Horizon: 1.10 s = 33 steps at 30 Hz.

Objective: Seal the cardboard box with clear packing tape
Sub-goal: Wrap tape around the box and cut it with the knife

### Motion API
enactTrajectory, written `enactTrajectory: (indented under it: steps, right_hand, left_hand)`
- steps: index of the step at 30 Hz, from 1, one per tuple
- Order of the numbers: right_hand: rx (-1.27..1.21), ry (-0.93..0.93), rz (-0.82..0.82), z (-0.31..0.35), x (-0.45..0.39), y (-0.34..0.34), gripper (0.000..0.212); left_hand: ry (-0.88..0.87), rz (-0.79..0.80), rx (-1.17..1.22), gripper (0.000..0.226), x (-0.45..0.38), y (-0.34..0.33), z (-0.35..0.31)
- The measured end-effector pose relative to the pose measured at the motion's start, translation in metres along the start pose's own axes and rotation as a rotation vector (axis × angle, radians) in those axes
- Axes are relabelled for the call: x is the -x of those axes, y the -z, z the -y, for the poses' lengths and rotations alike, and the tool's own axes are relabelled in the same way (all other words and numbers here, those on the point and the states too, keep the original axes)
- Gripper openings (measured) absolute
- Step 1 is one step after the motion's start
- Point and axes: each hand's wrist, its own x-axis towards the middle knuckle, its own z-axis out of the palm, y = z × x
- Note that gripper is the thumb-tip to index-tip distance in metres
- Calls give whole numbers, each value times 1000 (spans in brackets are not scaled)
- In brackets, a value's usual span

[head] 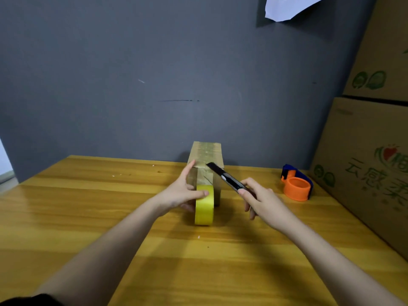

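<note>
A small cardboard box [206, 154] stands on the wooden table near the grey wall, its top glossy with tape. A yellowish tape roll [204, 208] stands on edge against the box's near face, a strip running up from it onto the box. My left hand [184, 192] holds the roll, thumb across its rim and index finger up against the box's left edge. My right hand [262, 198] grips a black utility knife [227, 178], whose tip points up and left at the box's near top edge.
An orange and blue tape dispenser [297, 184] lies on the wooden table [88, 217] to the right. Large printed cardboard cartons [366, 155] are stacked along the right edge. A grey wall [132, 85] closes off the back, with a paper sheet [287, 6] pinned high up.
</note>
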Motion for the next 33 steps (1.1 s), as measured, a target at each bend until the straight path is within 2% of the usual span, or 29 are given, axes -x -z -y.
enactTrajectory:
  steps: [3,8,16,28,33]
  right_hand:
    - [480,129,-35,8,-3,6,24]
    - [788,297,-117,17,-9,3,31]
    - [958,452,-186,16,-14,2,23]
    - [1076,438,-162,34,-23,-2,38]
    - [1125,428,-144,40,-24,1,33]
  left_hand:
    - [11,4,-21,100,0,2,2]
    - [22,21,-49,103,-2,3,0]
    - [31,12,-50,101,-4,3,1]
    - [42,-7,-64,102,-6,3,4]
    - [35,4,-53,101,-6,2,4]
